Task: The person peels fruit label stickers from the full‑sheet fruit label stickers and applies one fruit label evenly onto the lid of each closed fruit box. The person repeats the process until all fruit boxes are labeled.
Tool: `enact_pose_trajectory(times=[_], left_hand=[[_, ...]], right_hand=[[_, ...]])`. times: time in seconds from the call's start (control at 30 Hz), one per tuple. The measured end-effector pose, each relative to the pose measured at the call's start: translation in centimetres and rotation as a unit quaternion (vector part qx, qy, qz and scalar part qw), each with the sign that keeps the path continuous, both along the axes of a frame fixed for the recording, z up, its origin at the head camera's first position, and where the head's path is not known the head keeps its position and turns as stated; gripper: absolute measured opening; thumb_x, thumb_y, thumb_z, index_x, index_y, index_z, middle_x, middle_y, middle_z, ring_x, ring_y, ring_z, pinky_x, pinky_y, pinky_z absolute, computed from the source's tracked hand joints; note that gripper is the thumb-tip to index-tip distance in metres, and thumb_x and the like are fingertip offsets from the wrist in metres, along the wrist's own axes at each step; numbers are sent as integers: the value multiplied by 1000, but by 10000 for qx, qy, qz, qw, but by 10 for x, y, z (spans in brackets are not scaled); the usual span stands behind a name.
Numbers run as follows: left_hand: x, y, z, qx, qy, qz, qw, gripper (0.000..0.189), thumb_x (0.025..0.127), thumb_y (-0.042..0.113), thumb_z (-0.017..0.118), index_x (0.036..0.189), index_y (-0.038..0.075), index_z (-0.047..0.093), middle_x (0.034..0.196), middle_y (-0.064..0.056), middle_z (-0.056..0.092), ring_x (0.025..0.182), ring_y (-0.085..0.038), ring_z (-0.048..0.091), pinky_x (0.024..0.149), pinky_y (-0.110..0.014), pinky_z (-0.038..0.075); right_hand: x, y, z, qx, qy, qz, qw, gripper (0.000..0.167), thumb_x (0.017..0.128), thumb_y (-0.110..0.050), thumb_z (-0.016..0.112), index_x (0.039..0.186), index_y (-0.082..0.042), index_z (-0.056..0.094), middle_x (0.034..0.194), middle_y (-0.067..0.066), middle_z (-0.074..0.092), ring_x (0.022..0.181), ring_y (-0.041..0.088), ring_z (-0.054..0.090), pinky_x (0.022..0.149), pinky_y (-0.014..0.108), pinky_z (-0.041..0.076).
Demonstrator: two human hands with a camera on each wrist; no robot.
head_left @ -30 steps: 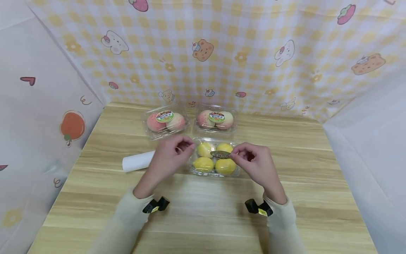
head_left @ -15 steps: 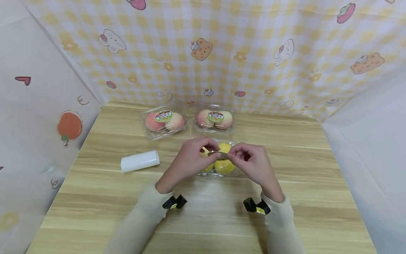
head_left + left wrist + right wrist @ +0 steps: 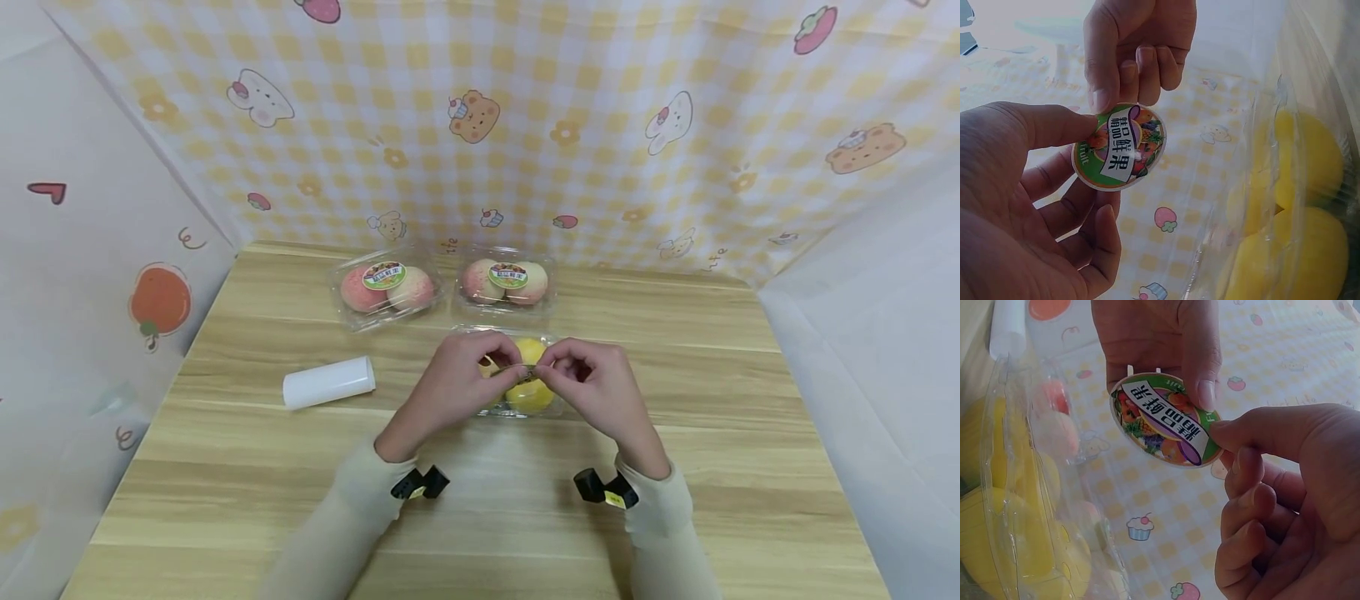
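Observation:
Both hands pinch one round fruit sticker (image 3: 1124,147) with a green border and printed fruit, held above a clear plastic box. In the head view my left hand (image 3: 468,375) holds its left side and my right hand (image 3: 592,383) its right side, fingertips nearly meeting. The right wrist view shows the left thumb on the sticker (image 3: 1160,419) close to the right thumb. Below, the clear box (image 3: 551,407) contains yellow lemons (image 3: 529,398), partly hidden by the left hand. The box lid is closed over them.
Behind stand two clear boxes of pink-white peaches, the left peach box (image 3: 387,287) and the right peach box (image 3: 506,282), each bearing a similar sticker. A white roll (image 3: 328,382) lies left on the wooden table (image 3: 480,533). A checked cloth (image 3: 570,100) hangs at the back.
My left hand has moved right from the box's left edge and taken hold of the sticker. My right hand has barely moved. The white roll, partly covered before, now shows fully.

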State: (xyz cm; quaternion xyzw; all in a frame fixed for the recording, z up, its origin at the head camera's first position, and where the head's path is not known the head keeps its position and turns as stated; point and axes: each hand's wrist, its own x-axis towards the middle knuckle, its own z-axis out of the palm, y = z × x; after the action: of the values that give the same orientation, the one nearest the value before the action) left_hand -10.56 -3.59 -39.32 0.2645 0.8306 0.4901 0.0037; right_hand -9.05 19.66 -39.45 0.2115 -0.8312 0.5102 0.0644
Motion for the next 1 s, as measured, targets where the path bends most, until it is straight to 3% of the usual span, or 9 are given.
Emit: enact_pose_trajectory(times=[0.33, 0.53, 0.73, 0.87, 1.0], left_hand=[[1, 0, 3, 129, -38, 30, 9999, 5, 98, 13, 82, 98, 13, 76, 90, 7, 74, 87, -8, 69, 84, -40, 62], [2, 0, 1, 223, -140, 195, 9995, 5, 98, 12, 81, 99, 11, 76, 91, 5, 75, 87, -10, 69, 86, -37, 60], [2, 0, -5, 591, -303, 297, 9973, 7, 96, 8, 81, 100, 9, 75, 95, 2, 76, 88, -12, 70, 86, -38, 61], [4, 2, -7, 1247, -602, 389, 9896, 8, 98, 7, 82, 101, 9, 75, 98, -1, 76, 92, -16, 71, 89, -42, 61], [6, 3, -5, 2122, -999, 443, 9711, 10, 99, 6, 80, 105, 2, 73, 104, -8, 75, 96, -21, 71, 92, -38, 60]], right_hand=[[2, -2, 1, -139, -28, -191, 9997, 13, 94, 2, 85, 100, -9, 81, 71, -5, 63, 57, 11, 50, 52, 21, 40], [4, -4, 2, -361, 45, -28, 9993, 27, 94, 7, 82, 119, -2, 79, 74, -1, 64, 59, 12, 52, 53, 21, 43], [4, -4, 3, -383, 84, -26, 9992, 30, 94, 7, 82, 122, -1, 78, 73, -1, 64, 59, 11, 52, 54, 20, 43], [4, -3, 3, -371, 73, -26, 9993, 30, 93, 7, 83, 122, 0, 78, 72, -2, 64, 58, 10, 51, 54, 20, 43], [4, -5, 4, -399, 23, -40, 9992, 25, 93, 6, 84, 117, 0, 79, 72, -1, 64, 58, 10, 51, 53, 20, 42]])
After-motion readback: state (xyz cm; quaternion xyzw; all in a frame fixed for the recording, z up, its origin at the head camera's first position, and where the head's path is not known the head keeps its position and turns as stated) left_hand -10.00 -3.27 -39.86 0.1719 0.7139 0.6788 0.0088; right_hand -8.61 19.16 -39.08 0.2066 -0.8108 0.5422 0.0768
